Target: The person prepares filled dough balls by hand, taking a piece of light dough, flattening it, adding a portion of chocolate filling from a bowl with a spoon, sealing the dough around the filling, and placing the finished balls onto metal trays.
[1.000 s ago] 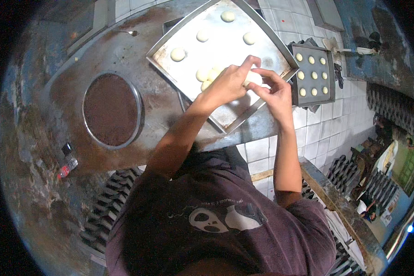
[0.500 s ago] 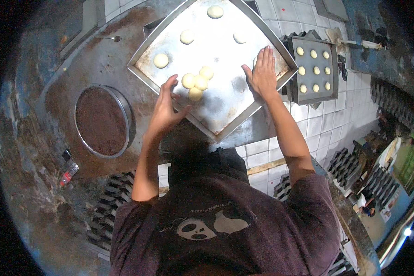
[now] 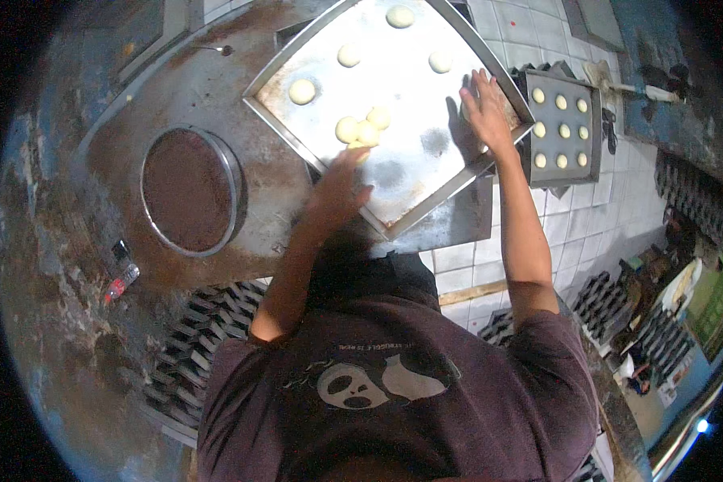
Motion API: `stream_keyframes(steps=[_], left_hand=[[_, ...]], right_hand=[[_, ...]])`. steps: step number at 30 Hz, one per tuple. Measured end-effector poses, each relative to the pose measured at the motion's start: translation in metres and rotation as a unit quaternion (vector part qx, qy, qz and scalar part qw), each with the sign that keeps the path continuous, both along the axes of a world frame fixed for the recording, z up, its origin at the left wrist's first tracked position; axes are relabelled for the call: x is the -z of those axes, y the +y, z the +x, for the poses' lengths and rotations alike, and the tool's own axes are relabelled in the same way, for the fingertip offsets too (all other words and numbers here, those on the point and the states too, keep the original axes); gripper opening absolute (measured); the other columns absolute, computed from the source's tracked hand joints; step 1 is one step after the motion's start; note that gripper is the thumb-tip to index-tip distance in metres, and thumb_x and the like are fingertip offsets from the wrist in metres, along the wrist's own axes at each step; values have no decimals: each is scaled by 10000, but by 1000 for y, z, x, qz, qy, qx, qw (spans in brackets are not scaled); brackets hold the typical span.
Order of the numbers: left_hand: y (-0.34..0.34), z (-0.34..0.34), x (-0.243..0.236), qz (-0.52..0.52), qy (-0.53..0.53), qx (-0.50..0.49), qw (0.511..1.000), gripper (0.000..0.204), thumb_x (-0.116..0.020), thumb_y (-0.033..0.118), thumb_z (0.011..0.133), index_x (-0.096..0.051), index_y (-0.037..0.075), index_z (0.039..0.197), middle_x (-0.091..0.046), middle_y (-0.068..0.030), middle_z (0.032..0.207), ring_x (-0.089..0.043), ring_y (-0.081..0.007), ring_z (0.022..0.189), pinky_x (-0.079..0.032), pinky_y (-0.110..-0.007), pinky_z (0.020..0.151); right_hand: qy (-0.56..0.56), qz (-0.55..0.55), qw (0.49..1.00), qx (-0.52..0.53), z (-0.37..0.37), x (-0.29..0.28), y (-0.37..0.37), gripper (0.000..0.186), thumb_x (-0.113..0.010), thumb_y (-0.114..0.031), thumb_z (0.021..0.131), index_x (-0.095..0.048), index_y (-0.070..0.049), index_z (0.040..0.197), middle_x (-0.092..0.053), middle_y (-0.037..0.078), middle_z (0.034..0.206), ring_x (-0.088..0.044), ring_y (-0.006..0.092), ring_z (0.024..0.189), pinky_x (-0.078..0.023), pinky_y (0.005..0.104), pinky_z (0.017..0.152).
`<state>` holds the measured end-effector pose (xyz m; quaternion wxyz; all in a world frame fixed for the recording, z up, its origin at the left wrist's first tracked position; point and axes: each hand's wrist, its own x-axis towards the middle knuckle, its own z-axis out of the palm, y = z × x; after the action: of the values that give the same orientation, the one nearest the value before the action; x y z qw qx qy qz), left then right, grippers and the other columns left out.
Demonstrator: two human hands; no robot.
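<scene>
Dark purplish T-shirt (image 3: pixel 394 430) with pale print (image 3: pixel 412 382)

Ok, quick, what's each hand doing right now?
Left hand: fingers at a dough ball; grip can't be told.
Right hand: open over the large tray; palm hidden.

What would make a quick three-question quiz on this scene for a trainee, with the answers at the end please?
1. How many pale dough balls sit in the grey tray at the right?
2. True or false: the left hand is nearer than the right hand to the dough cluster in the large tray.
3. What colour are the contents of the round pan?
a) white
b) brown
c) green

Key: 1. nine; 2. true; 3. b
</scene>
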<state>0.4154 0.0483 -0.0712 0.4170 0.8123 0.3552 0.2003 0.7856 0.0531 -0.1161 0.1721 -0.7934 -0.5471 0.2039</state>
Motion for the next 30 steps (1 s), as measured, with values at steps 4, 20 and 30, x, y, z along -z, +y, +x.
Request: stream_keyframes(steps=[4,20,30], left_hand=[[-7,18,14,-93,-25,42,994,578,-739,64,829,-505,5,1354,-591,-239,1242,-567,-427,1226,-447,-481,1056],[24,45,71,-208,-76,-193,956,286,-606,87,942,-482,-2,1184,-639,-170,1071,-678,-301,1021,-541,-426,906],[7,-26,-78,-330,-342,-293,830,484,-429,387,1142,-644,-2,951,-681,-59,757,-635,-145,670,-525,-315,643]], right_hand=[[66,27,944,-324,-78,-46,22,518,-716,-113,894,-611,-55,1399,-621,178,1412,-581,351,1315,-477,431,1116],[219,-380,834,-335,-95,-75,29,281,-552,-92,787,-746,-47,984,-691,50,777,-638,173,797,-509,358,760],[283,-1,957,-68,-264,-181,-41,346,-813,-197,896,-714,38,1130,-721,56,870,-660,111,793,-554,286,746]])
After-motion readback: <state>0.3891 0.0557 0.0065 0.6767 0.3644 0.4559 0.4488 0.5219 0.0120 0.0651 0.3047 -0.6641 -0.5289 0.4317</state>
